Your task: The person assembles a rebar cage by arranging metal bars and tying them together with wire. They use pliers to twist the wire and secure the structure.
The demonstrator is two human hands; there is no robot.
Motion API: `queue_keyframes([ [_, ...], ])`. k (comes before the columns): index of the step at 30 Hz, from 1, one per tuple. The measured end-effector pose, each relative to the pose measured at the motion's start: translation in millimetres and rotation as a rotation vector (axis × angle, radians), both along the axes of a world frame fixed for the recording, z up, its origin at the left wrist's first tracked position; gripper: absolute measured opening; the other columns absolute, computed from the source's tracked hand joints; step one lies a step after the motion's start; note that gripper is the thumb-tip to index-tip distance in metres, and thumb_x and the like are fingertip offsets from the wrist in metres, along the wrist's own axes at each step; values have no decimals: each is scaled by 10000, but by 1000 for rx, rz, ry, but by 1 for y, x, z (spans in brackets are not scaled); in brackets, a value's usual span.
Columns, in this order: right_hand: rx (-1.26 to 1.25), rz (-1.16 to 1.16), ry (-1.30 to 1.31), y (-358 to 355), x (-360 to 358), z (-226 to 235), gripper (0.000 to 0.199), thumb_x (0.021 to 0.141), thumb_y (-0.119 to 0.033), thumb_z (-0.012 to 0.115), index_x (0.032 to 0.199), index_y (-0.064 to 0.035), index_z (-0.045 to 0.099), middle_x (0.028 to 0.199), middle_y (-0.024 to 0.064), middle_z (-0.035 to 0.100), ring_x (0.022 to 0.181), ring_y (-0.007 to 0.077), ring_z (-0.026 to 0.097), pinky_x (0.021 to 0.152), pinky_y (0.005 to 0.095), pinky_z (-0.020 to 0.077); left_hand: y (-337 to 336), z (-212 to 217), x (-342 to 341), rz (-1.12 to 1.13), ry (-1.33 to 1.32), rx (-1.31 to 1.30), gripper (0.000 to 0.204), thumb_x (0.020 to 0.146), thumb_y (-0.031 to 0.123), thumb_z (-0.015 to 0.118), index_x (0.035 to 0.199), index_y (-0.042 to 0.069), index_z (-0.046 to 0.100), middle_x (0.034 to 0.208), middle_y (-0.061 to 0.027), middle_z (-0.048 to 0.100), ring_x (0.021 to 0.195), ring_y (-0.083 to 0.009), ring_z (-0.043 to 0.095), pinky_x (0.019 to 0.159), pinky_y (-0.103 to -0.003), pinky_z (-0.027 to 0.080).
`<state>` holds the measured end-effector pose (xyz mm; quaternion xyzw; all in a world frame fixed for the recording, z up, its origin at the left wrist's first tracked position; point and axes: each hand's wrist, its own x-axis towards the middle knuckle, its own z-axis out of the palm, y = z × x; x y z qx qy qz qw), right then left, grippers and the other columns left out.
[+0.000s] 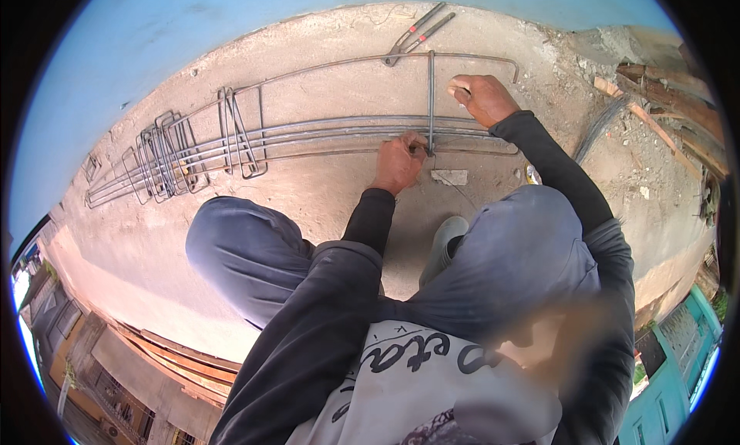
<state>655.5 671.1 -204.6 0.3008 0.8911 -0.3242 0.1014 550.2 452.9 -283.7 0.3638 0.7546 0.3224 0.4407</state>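
Several long steel reinforcing bars (308, 130) run side by side across the ground in front of me. An upright-looking rectangular steel stirrup (431, 90) crosses them near their right end. My left hand (399, 163) is closed at the stirrup's near corner, fingers pinched against it beside the nearest bar. To the right of the stirrup and above the bars, my right hand (487, 99) is curled into a fist; what is inside it, if anything, is hidden. More bent stirrups (166, 156) hang bunched round the bars at the left, with a few (243, 133) nearer the middle.
Long-handled pincers (416, 38) with red bands lie beyond the farthest bar. A pale flat piece (449, 176) rests near my foot (445, 244). At the right are a bundle of thin wire (601, 125), wooden planks (678, 94) and rubble (586, 67).
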Motion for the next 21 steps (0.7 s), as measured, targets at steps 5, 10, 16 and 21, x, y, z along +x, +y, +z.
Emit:
queue_keyframes([
  [5,297,209,-21,65,-65,5,290,983,-250,590,1224,-100,648,1130,149,691,996,359,658,910,449,521,12,-7,-4,-13,-6,-87,325,902,354,650,1058,74,705,930,-165,724,877,-310,684,788,-390,521],
  [10,391,295,-146,143,-90,-46,404,870,-171,584,1271,-186,634,1181,155,668,1088,357,622,939,478,501,29,-3,5,-102,-45,-174,365,898,404,663,1003,58,714,910,-158,720,859,-311,683,785,-395,514],
  [16,562,310,-109,123,-116,-73,399,895,-70,552,1270,-178,636,1259,103,641,1179,306,579,989,446,479,27,-11,5,-141,45,-173,334,889,407,675,960,84,723,805,-145,695,774,-317,664,740,-397,505],
  [21,794,346,-188,115,-104,-101,496,901,6,590,1319,-261,612,1248,1,646,1239,184,519,1086,396,399,25,-13,3,-134,40,-162,349,892,425,659,942,86,722,765,-144,676,750,-318,654,736,-397,501],
])
